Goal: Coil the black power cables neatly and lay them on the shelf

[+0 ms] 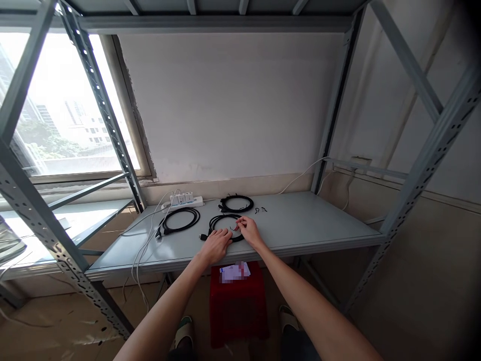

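Observation:
Three coiled black cables lie on a grey metal shelf (308,220). My left hand (217,244) rests palm down, fingers spread, on the near edge of the middle coil (221,221). My right hand (248,229) is at that coil's right side, its fingers pinched on a small red tie at the coil. A second coil (181,219) lies to the left and a third coil (236,203) lies behind.
A white power strip (183,200) with plugs sits at the back of the shelf, with white cords hanging over the front edge. Small black ties (261,209) lie right of the rear coil. A red stool (237,301) stands under the shelf. Metal uprights frame both sides.

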Available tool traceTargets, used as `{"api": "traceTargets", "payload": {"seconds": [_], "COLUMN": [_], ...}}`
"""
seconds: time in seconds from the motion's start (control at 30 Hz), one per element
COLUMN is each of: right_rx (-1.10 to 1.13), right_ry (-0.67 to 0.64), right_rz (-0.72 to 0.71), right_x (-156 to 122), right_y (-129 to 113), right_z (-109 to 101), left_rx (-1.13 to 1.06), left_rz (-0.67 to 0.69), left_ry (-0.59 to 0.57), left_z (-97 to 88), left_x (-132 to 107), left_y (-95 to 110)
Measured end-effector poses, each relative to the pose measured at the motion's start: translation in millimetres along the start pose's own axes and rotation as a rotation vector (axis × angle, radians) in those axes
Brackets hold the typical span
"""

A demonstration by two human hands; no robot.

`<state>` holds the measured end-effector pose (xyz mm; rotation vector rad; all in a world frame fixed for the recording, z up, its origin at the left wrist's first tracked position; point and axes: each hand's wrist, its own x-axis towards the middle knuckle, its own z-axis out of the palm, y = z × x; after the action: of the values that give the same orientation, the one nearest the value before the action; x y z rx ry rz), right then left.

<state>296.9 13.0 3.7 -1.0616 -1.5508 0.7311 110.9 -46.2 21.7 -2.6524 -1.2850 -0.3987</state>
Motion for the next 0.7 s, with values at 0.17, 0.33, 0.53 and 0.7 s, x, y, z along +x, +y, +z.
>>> {"api": "traceTargets", "payload": {"seconds": [0.17,0.33,0.53,0.7], "right_rx": [0.134,0.19,0.194,0.295], "right_ry": [-0.045,-0.037,-0.085,-0.181], "right_rz": [0.022,0.037,0.009,0.042], "right_x": [-1.0,-1.2,-0.2,-1.0], "right_y": [-4.9,-4.5,-0.2,-5.4], "right_z": [-1.9,-4.6,-2.5,-4.5], "left_rx": [-0.046,-0.08,-0.063,-0.037], "left_rz": [-0.024,-0.024,-0.041,-0.064], "left_ry": [0.018,0.045,0.048,0.058], "left_z": [0.0,-1.9,0.2,0.3], "left_x": [-2.4,-4.7,-2.9,-3.1], "left_y": [0.7,2.1,2.8,3.4]}}
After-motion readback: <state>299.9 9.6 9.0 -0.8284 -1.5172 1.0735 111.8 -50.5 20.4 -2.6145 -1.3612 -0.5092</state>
